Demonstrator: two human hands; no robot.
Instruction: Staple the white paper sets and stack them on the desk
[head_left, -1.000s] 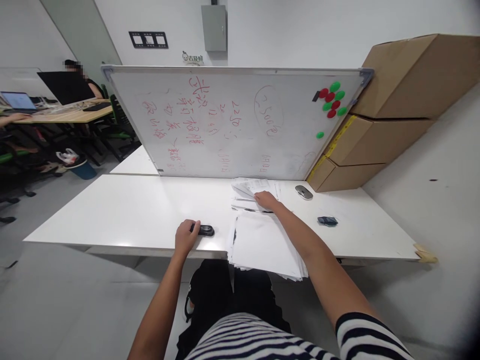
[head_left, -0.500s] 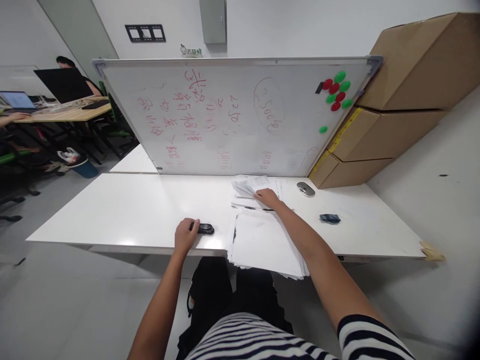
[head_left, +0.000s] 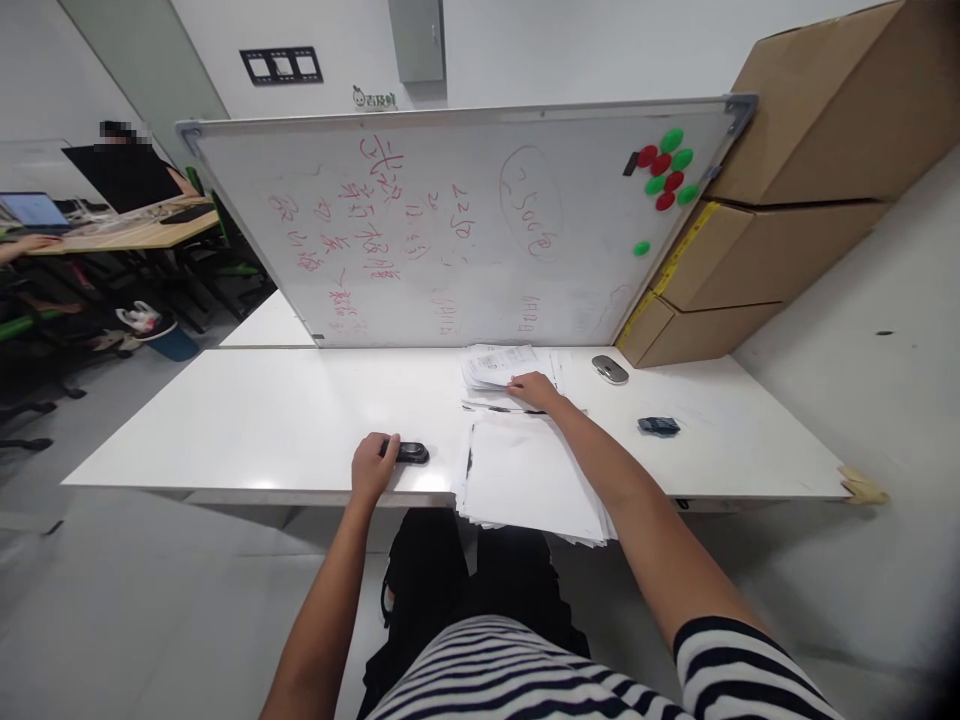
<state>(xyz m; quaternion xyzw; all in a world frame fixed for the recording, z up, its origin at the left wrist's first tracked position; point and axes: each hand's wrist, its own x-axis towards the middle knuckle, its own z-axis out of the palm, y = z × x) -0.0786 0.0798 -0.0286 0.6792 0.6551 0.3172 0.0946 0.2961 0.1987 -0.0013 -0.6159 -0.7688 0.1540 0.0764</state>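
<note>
My left hand (head_left: 373, 466) is closed around the rear end of a black stapler (head_left: 414, 453) lying on the white desk. My right hand (head_left: 534, 390) pinches the right edge of some printed sheets (head_left: 496, 366) at the foot of the whiteboard; its fingertips are partly hidden. More papers lie beneath those sheets. Closer to me, a thick stack of white paper (head_left: 525, 470) juts over the desk's front edge, with my right forearm crossing its right side.
To the right on the desk (head_left: 262, 430) are a grey computer mouse (head_left: 610, 369) and a small dark blue packet (head_left: 659, 427). A whiteboard (head_left: 465, 130) with red writing stands behind, beside stacked cardboard boxes (head_left: 795, 250). Another person sits at a far-left desk.
The printed sheets under my right hand, bent upward before, now lie flatter. My left hand remains on the stapler. The camera view has shifted slightly.
</note>
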